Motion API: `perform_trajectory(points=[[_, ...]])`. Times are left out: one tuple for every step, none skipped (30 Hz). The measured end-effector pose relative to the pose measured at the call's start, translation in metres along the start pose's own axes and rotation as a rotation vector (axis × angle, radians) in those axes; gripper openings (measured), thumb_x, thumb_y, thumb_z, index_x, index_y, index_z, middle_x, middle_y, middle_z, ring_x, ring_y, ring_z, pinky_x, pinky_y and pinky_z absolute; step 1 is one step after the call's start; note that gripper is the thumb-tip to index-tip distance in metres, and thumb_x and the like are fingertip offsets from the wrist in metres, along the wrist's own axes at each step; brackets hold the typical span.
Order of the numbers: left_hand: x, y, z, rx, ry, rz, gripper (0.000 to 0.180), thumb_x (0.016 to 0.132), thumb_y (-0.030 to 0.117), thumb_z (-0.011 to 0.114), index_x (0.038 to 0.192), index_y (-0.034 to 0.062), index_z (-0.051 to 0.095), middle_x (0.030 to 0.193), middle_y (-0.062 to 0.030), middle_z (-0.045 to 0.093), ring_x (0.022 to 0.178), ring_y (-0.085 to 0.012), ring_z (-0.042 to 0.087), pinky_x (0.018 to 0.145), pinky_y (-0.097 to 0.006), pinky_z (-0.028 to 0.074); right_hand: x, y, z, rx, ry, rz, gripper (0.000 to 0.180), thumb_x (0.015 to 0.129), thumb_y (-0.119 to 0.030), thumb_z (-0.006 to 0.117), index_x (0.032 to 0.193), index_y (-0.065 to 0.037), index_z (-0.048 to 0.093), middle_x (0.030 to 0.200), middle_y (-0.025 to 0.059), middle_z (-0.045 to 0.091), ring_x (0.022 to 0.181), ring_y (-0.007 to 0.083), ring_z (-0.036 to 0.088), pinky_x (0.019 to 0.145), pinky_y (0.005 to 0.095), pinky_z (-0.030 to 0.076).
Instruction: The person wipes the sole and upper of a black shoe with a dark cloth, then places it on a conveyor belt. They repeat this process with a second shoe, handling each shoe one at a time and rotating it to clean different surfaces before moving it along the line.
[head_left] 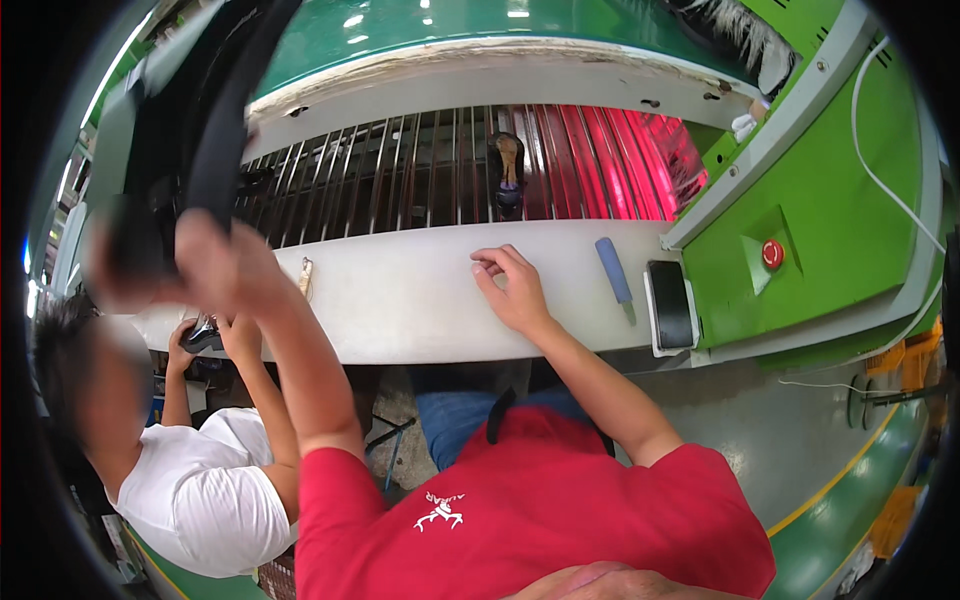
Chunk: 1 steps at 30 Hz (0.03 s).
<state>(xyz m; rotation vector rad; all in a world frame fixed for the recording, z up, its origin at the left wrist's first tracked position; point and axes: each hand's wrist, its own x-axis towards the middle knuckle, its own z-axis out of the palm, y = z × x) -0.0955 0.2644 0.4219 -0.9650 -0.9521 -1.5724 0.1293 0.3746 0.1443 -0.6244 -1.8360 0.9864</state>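
Note:
My left hand point(215, 262) is raised at the left and grips a black shoe upper point(200, 130) held up close to the camera, blurred. My right hand point(512, 285) rests on the white ledge point(400, 300) of a conveyor machine, fingers curled and holding nothing. Beyond the ledge, a dark shoe point(507, 172) lies on the metal rod conveyor point(400, 180), with red glow to its right.
A blue-handled tool point(614, 272) and a black phone point(671, 303) lie on the ledge right of my right hand. The green machine housing with a red button point(773, 254) stands at right. A person in a white shirt point(200, 490) sits at lower left, holding a dark object.

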Motion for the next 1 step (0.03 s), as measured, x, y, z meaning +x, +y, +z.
perform_trajectory(points=[[0.0009, -0.0003, 0.0370, -0.027, -0.045, -0.020, 0.078, 0.091, 0.035, 0.065, 0.157, 0.0053, 0.036, 0.154, -0.0147, 0.045, 0.144, -0.0339, 0.049, 0.129, -0.052, 0.037, -0.0016, 0.0063, -0.0035, -0.029, -0.003, 0.008, 0.017, 0.100, -0.009, 0.073, 0.116, -0.003, 0.075, 0.104, 0.0122, 0.072, 0.088, 0.0231, 0.075, 0.083, 0.0364, 0.060]])
